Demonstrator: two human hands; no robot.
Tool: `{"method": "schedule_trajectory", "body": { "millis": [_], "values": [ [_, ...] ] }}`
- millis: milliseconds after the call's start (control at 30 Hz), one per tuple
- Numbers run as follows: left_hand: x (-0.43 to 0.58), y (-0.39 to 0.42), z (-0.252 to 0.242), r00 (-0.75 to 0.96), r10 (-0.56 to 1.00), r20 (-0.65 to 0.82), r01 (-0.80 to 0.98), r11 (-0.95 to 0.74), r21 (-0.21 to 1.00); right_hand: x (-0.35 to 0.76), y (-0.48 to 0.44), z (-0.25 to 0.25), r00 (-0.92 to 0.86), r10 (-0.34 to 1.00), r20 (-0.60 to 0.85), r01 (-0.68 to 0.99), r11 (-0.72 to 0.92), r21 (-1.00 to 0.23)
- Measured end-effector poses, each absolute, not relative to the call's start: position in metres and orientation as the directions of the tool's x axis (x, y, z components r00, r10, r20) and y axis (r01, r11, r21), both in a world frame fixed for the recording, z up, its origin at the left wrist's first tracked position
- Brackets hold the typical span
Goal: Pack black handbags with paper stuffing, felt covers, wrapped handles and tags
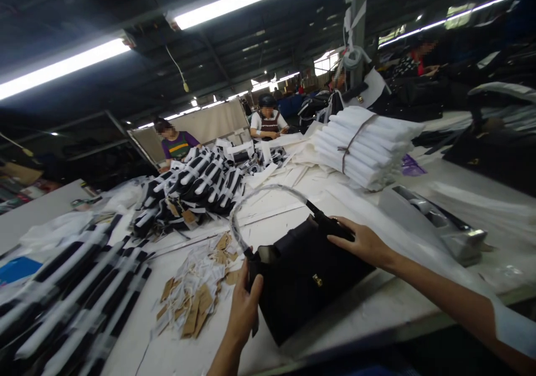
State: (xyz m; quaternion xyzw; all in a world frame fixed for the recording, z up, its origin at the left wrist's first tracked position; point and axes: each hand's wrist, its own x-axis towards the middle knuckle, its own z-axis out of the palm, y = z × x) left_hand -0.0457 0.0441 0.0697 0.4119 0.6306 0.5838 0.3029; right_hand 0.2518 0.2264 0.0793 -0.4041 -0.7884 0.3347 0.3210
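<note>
A black handbag (301, 281) with a small gold clasp stands tilted on the white table before me. Its handle (268, 192), wrapped in clear plastic, arches up behind it. My left hand (245, 300) grips the bag's left side, thumb on the front and fingers behind. At the upper right corner, my right hand (360, 242) holds the bag near the handle's end, thumb and fingers against the black surface. Left of the bag lies a loose heap of brown and white tags (196, 292) with strings.
Wrapped black-and-white bundles (79, 292) fill the left, with a pile of similar pieces (192, 186) behind. A tied stack of white padding (364, 141) sits back right, near a grey tape dispenser (435, 220). Several people work farther back, one in a purple-sleeved top (178, 141).
</note>
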Motion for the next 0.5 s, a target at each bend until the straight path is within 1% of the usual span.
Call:
{"method": "schedule_trajectory", "body": {
  "millis": [67,100,133,167,200,233,267,333,367,400,433,500],
  "values": [
    [-0.064,0.04,0.073,-0.426,0.904,0.018,-0.038,-0.037,0.999,0.256,0.219,0.07,-0.443,0.856,0.266,0.394,0.453,-0.8],
    [-0.072,0.039,0.078,-0.416,0.909,-0.012,-0.098,-0.032,0.995,0.258,0.216,0.062,-0.409,0.868,0.281,0.386,0.444,-0.808],
    [-0.079,0.04,0.085,-0.415,0.91,-0.022,-0.103,-0.023,0.994,0.26,0.213,0.053,-0.364,0.884,0.293,0.387,0.43,-0.816],
    [-0.083,0.044,0.094,-0.416,0.909,-0.002,-0.04,-0.016,0.999,0.261,0.21,0.045,-0.319,0.899,0.302,0.393,0.415,-0.821],
    [-0.086,0.049,0.106,-0.381,0.924,0.044,0.08,-0.014,0.997,0.262,0.207,0.037,-0.279,0.909,0.31,0.4,0.403,-0.823],
    [-0.086,0.056,0.119,-0.301,0.949,0.094,0.216,-0.029,0.976,0.262,0.204,0.031,-0.252,0.915,0.316,0.405,0.396,-0.824],
    [-0.085,0.064,0.133,-0.173,0.977,0.127,0.344,-0.061,0.937,0.262,0.201,0.027,-0.234,0.918,0.321,0.408,0.393,-0.824],
    [-0.077,0.083,0.157,0.177,0.971,0.164,0.51,-0.233,0.828,0.262,0.197,0.022,-0.219,0.92,0.325,0.408,0.389,-0.826],
    [-0.071,0.093,0.166,0.348,0.926,0.145,0.541,-0.325,0.775,0.262,0.196,0.021,-0.218,0.92,0.325,0.406,0.388,-0.827],
    [-0.064,0.102,0.17,0.463,0.877,0.126,0.547,-0.395,0.738,0.263,0.195,0.021,-0.218,0.92,0.325,0.402,0.388,-0.829],
    [-0.056,0.111,0.172,0.53,0.841,0.113,0.548,-0.441,0.71,0.264,0.195,0.021,-0.219,0.92,0.326,0.399,0.389,-0.83],
    [-0.039,0.127,0.166,0.592,0.802,0.085,0.562,-0.486,0.67,0.266,0.194,0.019,-0.214,0.92,0.327,0.392,0.388,-0.834]
  ]
}}
